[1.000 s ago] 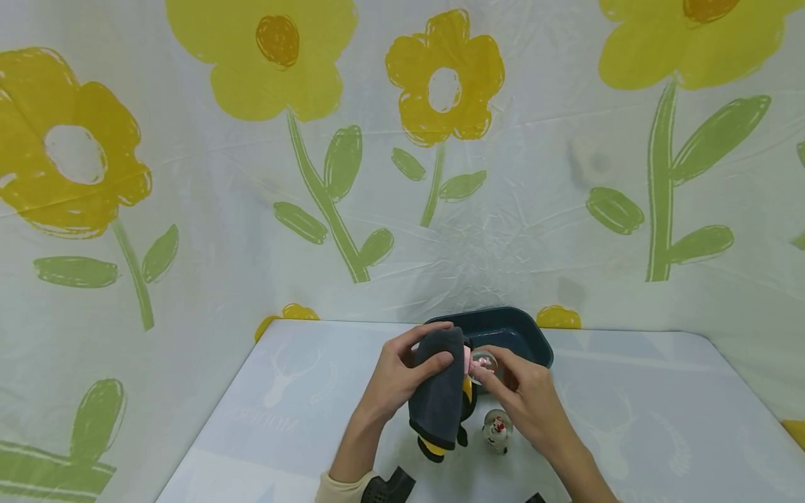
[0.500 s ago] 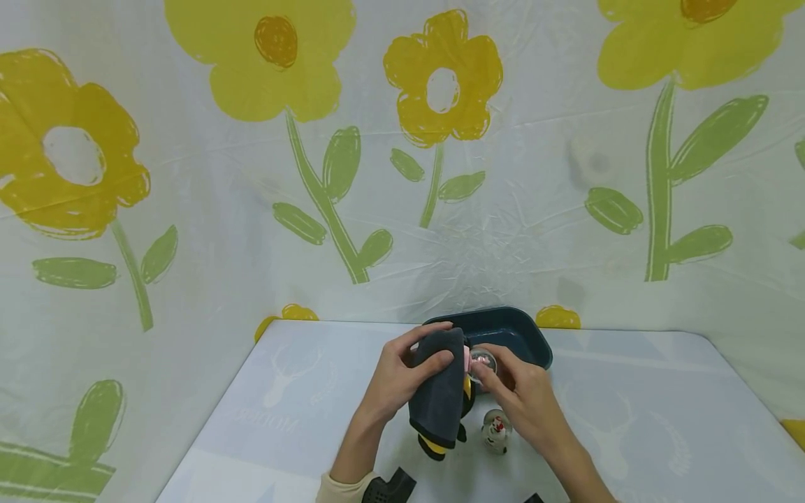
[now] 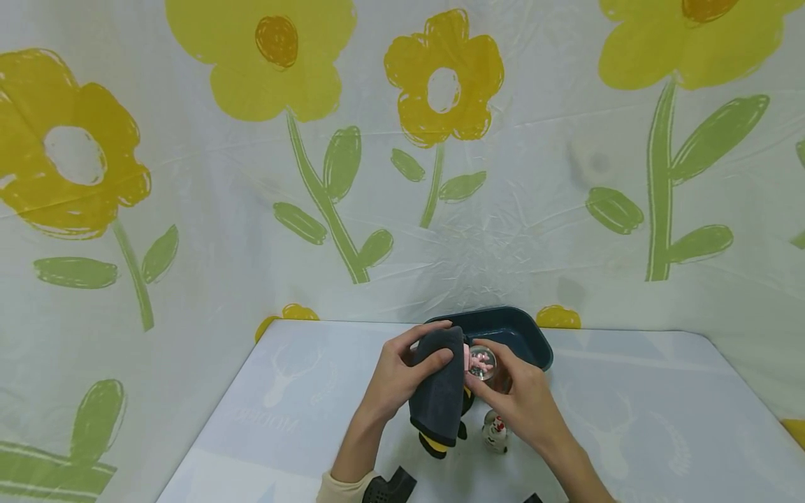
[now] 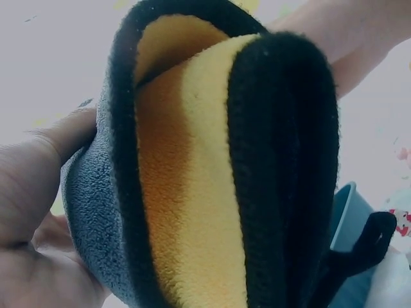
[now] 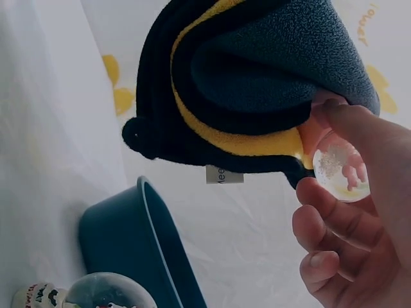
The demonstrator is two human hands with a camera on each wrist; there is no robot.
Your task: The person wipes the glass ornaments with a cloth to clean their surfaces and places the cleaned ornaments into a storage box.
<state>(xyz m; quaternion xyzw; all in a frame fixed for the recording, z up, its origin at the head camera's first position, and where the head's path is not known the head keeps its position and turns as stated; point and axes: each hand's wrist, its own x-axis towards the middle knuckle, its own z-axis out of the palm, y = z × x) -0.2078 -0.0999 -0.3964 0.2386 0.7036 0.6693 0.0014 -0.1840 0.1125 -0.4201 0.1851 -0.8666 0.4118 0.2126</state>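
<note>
My left hand [image 3: 393, 374] grips a folded cloth [image 3: 436, 398], dark grey outside and yellow inside with black edging. Thumb and fingers press it around the pink base of a small snow globe [image 3: 483, 363]. My right hand [image 3: 528, 398] pinches that globe, its thumb near the pink base and clear ball. Inside the ball a pink figure shows. The left wrist view is filled by the cloth's yellow lining [image 4: 205, 160]; the globe is hidden there. In the right wrist view, cloth folds [image 5: 257, 64] hang beside the clear ball [image 5: 340, 168].
A second snow globe [image 3: 495, 432], white-based with a red and white figure, lies on the table [image 3: 660, 405] below my right hand. Behind both hands stands a dark teal tray [image 3: 539, 344]. A flower-printed curtain [image 3: 516, 230] hangs behind the table's far edge.
The right thumb has slid from the front of the ball to its lower side, so more of the pink figure shows. My left hand and the cloth have hardly moved.
</note>
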